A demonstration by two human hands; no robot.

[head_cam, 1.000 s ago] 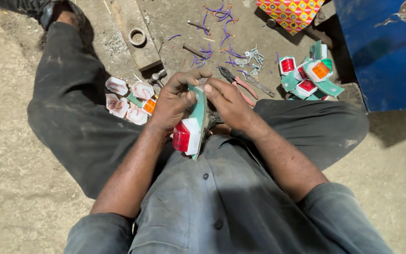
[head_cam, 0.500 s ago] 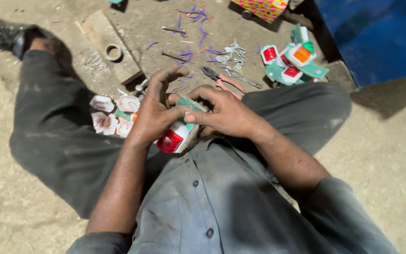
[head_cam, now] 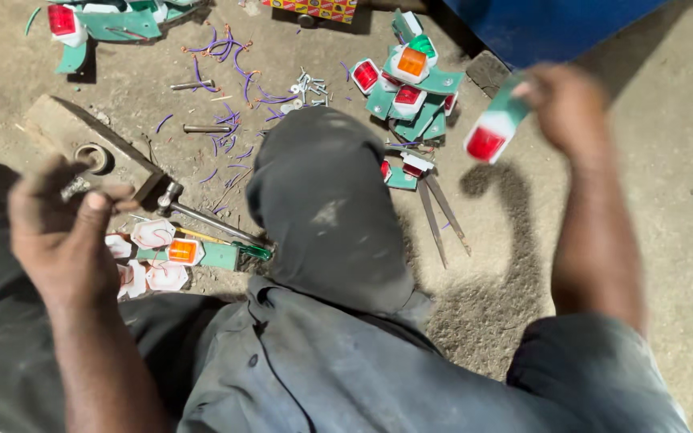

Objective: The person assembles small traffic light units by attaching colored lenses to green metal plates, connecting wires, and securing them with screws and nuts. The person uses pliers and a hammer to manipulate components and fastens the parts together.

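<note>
Holding a green bracket with a red lamp (head_cam: 494,128) out over the ground, the right hand (head_cam: 567,104) was closed around the bracket's upper end, well apart from the left. The left hand (head_cam: 62,228) was raised and curled near the metal block (head_cam: 82,140); whether it pinched some small part could not be told through the blur. As a judgement, the work stood partway: a heap of like lamp brackets (head_cam: 411,84) lay near the raised piece, while loose white lamp housings (head_cam: 154,256) and one orange-lensed bracket (head_cam: 194,252) lay by the left knee, seemingly not yet dealt with. Screws (head_cam: 306,88), purple wire scraps (head_cam: 222,56), pliers (head_cam: 439,212) and a screwdriver (head_cam: 218,228) lay on the ground.
</note>
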